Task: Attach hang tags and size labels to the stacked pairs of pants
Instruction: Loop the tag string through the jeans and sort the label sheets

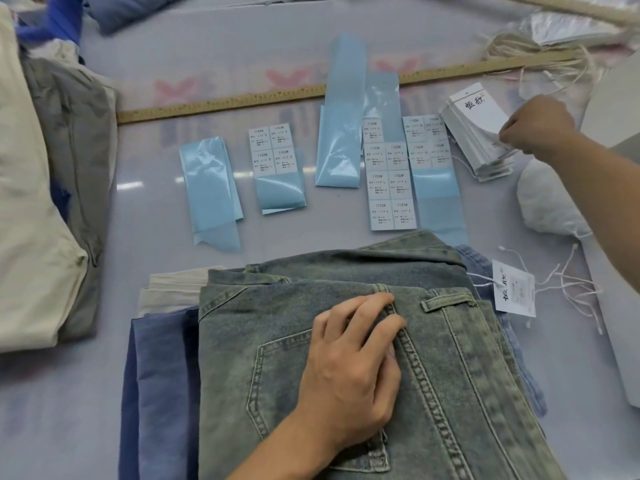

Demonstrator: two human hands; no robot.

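The counter (242,60) is covered by a pale sheet. A stack of pants (450,393), washed green-grey jeans uppermost, is laid at its near edge. Beyond the stack, blue backing strips bearing size labels (391,188) are spread out. Right of the stack, hang tags (476,140) are piled. The left hand (353,368) is rested on the stack, fingers relaxed. The tags are pinched by the right hand (536,124).

Wooden ruler (311,90) across the table (69,393) (folded beige cloth (27,202) left).
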